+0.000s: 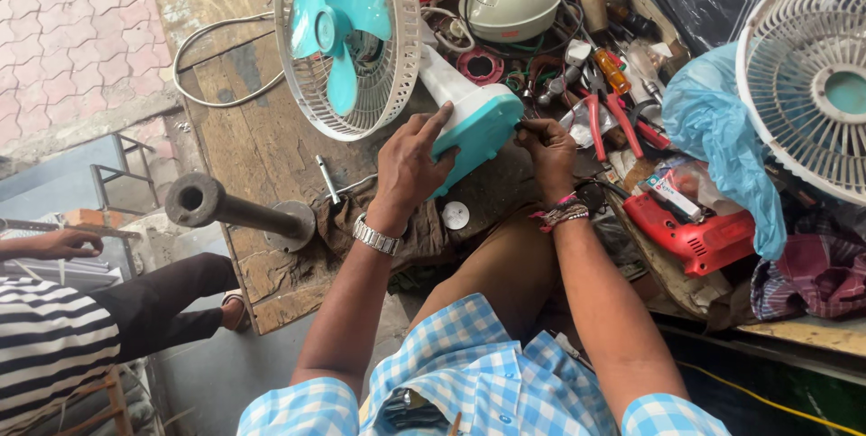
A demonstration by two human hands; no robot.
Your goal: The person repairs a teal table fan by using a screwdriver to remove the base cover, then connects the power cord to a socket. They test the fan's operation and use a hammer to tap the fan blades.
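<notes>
On the worn wooden workbench [262, 143], a small table fan [361, 39] lies tipped over, its white wire cage and turquoise blades facing up toward the camera and its turquoise base [478, 129] pointing at the person. The left hand [410, 170] rests flat against the near side of that base, fingers spread wide with the index finger stretched along the top edge, steadying it. The right hand [546, 152] sits at the base's right end, fingers curled in narrowly around something small at the edge; what they pinch cannot be told. A metal watch [375, 238] circles the left wrist, and coloured thread bands [561, 212] the right. A small white round cap [456, 215] lies on a brown rag just below the base. To the right, a red power drill [695, 233] rests near a blue plastic bag [722, 129], beside a second white fan [807, 75]. Red-handled pliers [604, 116] lie among the tool clutter behind the hands. At the left, another person in a striped shirt [50, 346] sits apart.
</notes>
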